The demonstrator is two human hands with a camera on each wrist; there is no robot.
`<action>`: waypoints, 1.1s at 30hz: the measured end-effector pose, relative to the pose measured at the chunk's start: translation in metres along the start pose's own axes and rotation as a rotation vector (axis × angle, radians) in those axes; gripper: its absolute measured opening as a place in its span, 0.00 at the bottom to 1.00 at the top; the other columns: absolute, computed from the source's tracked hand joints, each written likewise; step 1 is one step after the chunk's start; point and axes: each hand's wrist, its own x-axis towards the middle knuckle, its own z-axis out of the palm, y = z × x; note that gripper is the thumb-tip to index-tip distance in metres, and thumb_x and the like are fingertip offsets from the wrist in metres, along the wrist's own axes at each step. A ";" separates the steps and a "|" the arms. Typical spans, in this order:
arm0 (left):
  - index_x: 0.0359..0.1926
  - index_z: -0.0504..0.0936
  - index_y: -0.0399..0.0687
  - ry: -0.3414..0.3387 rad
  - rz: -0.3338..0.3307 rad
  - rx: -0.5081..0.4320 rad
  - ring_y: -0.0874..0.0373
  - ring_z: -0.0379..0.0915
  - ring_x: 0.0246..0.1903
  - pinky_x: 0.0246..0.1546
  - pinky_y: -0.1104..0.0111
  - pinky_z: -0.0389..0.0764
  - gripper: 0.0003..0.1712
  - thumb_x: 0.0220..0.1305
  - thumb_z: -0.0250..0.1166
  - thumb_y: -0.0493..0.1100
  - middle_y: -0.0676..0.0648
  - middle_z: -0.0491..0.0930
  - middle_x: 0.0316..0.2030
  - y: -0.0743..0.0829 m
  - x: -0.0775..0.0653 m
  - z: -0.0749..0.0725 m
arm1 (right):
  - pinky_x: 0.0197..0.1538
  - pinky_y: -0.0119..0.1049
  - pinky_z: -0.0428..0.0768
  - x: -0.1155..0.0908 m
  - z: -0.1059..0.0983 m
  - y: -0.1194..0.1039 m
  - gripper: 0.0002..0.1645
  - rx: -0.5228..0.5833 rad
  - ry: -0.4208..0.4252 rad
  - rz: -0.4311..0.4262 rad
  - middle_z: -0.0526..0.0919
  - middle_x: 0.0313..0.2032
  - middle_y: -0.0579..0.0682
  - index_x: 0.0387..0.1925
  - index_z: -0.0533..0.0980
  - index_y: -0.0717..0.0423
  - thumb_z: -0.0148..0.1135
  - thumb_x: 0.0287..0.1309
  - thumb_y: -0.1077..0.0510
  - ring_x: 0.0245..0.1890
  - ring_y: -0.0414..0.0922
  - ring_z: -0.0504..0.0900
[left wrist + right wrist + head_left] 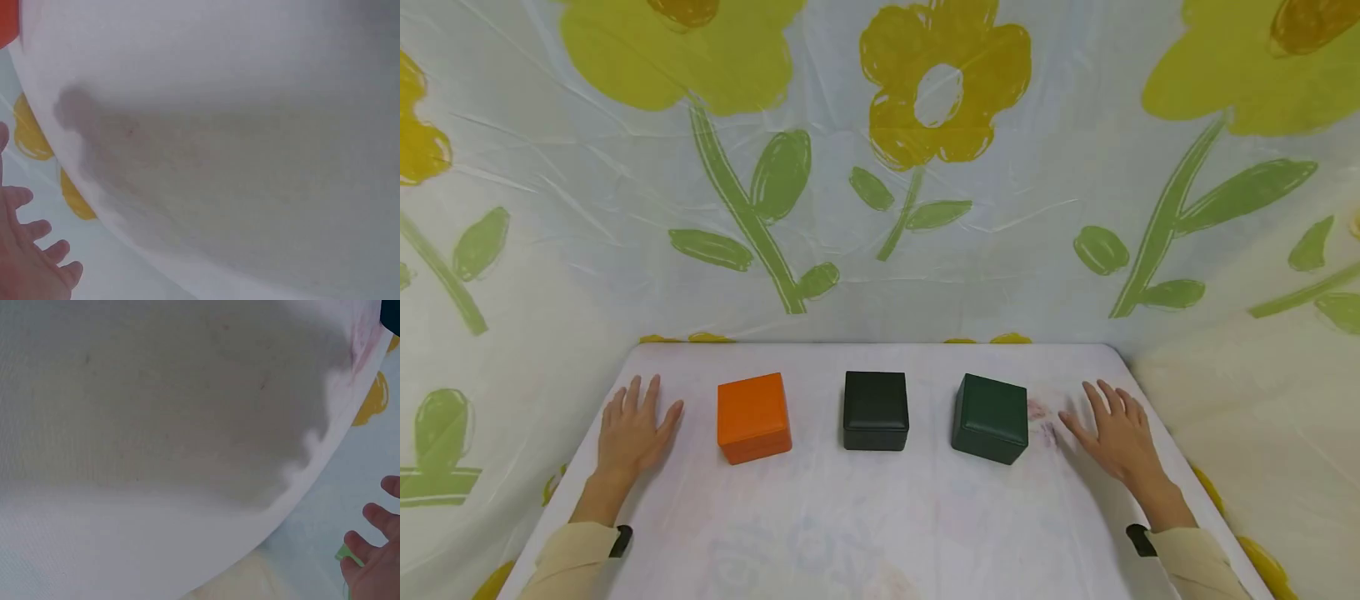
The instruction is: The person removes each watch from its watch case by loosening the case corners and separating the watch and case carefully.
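Observation:
Three small leather-look boxes with closed lids stand in a row on the white table (820, 500). The orange box (752, 417) is on the left, slightly turned. In the middle is a black box (876, 410), and a dark green box (991, 418) sits turned at the right. My left hand (631, 435) is over the table's left side, fingers spread, nearest the orange box and apart from it. Over the right side, my right hand (1116, 437) has its fingers spread too, nearest the green box. Neither hand holds anything. Both wrist views show the fingers extended past the table surface.
A white cloth (880, 292) printed with yellow flowers and green leaves hangs behind the table and along both sides. Pinkish and grey stains (1037, 410) mark the tabletop to the right of the green box. Each wrist wears a black band (621, 542) by the cream sleeve.

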 end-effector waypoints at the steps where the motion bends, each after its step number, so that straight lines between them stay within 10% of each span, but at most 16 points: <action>1: 0.70 0.64 0.28 0.031 0.012 0.000 0.21 0.53 0.65 0.67 0.31 0.54 0.37 0.77 0.53 0.56 0.20 0.59 0.67 0.001 0.000 0.001 | 0.66 0.74 0.55 0.000 -0.001 -0.001 0.41 0.008 0.019 -0.007 0.64 0.66 0.75 0.68 0.65 0.69 0.61 0.69 0.42 0.65 0.74 0.58; 10: 0.65 0.71 0.25 0.189 0.084 -0.023 0.23 0.65 0.57 0.63 0.35 0.66 0.32 0.74 0.58 0.49 0.21 0.68 0.61 0.017 0.004 -0.005 | 0.61 0.71 0.65 0.003 -0.002 -0.009 0.35 0.048 0.214 -0.135 0.74 0.58 0.74 0.60 0.72 0.72 0.68 0.62 0.50 0.59 0.71 0.69; 33: 0.65 0.72 0.28 0.206 0.104 -0.142 0.27 0.65 0.60 0.62 0.34 0.67 0.30 0.75 0.59 0.49 0.25 0.71 0.62 0.070 0.009 -0.013 | 0.57 0.70 0.68 0.016 -0.017 -0.046 0.32 0.127 0.278 -0.240 0.77 0.54 0.72 0.57 0.75 0.73 0.70 0.61 0.53 0.55 0.71 0.73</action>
